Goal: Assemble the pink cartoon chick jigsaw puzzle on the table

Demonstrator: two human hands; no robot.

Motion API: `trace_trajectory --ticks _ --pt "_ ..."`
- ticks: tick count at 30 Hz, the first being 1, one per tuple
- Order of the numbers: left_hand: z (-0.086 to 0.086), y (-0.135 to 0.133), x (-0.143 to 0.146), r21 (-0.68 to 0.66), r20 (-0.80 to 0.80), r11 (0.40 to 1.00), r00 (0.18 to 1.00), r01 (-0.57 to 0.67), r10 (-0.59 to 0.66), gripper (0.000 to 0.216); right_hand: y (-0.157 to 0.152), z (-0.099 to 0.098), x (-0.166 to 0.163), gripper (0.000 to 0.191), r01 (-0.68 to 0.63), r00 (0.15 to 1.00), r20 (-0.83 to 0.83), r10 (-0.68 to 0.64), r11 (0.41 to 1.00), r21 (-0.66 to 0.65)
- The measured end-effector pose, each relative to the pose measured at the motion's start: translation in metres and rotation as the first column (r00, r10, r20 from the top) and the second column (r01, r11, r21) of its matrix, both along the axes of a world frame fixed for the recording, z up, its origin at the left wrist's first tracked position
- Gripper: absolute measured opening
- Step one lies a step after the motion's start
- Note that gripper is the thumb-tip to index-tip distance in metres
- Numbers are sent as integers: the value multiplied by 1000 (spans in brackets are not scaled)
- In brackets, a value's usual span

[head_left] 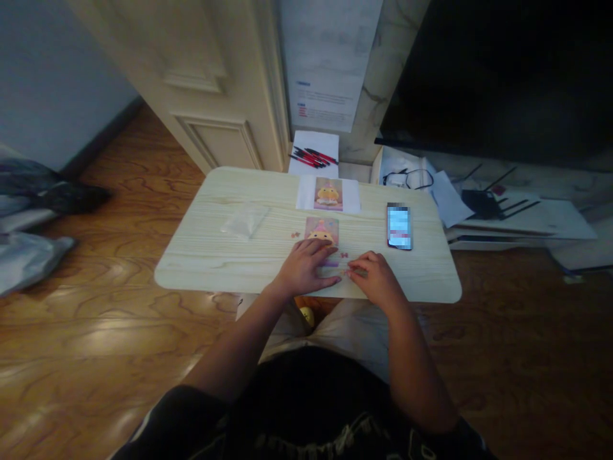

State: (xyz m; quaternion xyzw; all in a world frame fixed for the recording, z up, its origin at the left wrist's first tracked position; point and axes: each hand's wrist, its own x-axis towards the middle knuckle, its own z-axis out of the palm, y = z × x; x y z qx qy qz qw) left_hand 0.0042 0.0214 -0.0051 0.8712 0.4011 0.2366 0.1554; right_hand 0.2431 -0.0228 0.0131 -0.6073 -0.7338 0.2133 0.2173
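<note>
My left hand [306, 266] lies flat, fingers spread, on the lower half of a small picture card [322, 230] showing a yellow figure with a pink hat. Beside it, my right hand [376, 276] is curled in a pinch at the card's lower right edge; what its fingertips hold is too small to name. Tiny pink pieces [343, 255] lie on the light wooden table [215, 255] near both hands. A second card [328, 193] with the same figure rests on a white sheet farther back.
A phone [399, 225] lies right of the cards. A clear plastic bag [245, 222] sits to the left. Red and black pens [313, 157] lie on paper behind the table. Papers, glasses and a router [486, 203] are on the floor at right; a door stands behind.
</note>
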Motion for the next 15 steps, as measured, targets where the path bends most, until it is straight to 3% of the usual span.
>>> trace_trajectory --ticks 6,10,15 --pt "-4 0 -10 27 -15 995 995 -94 94 68 -1 -7 -9 7 -55 998 19 55 998 1" --pt "-3 1 -15 42 6 983 984 -179 179 66 1 -5 -10 7 -32 999 -21 31 998 -45" --pt "-3 -1 -10 56 -9 979 980 -196 197 66 16 0 -14 11 14 997 -76 -18 998 -62"
